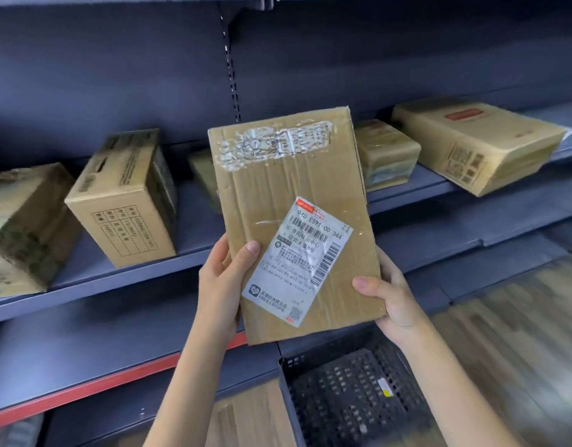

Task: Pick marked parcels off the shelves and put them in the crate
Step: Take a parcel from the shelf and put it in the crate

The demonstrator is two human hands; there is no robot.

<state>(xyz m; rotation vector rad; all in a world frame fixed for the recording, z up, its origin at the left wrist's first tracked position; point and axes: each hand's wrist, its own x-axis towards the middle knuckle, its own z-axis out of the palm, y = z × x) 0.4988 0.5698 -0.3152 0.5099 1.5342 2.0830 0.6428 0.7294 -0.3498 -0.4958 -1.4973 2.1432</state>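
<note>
I hold a flat brown cardboard parcel (278, 195) upright in front of the shelves, its face toward me. A white shipping label with barcodes is stuck askew on its lower half, and torn label remains run across the top. My left hand (221, 282) grips its lower left edge, thumb on the front. My right hand (391, 301) grips the lower right corner. Straight below the parcel, a black perforated plastic crate (352, 391) stands on the floor.
Dark grey metal shelving (123, 275) fills the view. Cardboard boxes stand on the shelf: one box (123, 201) at the left, a crumpled box (23, 227) at the far left, a small box (386, 154) and a large flat box (474, 140) at the right. Wood-pattern floor lies at the lower right.
</note>
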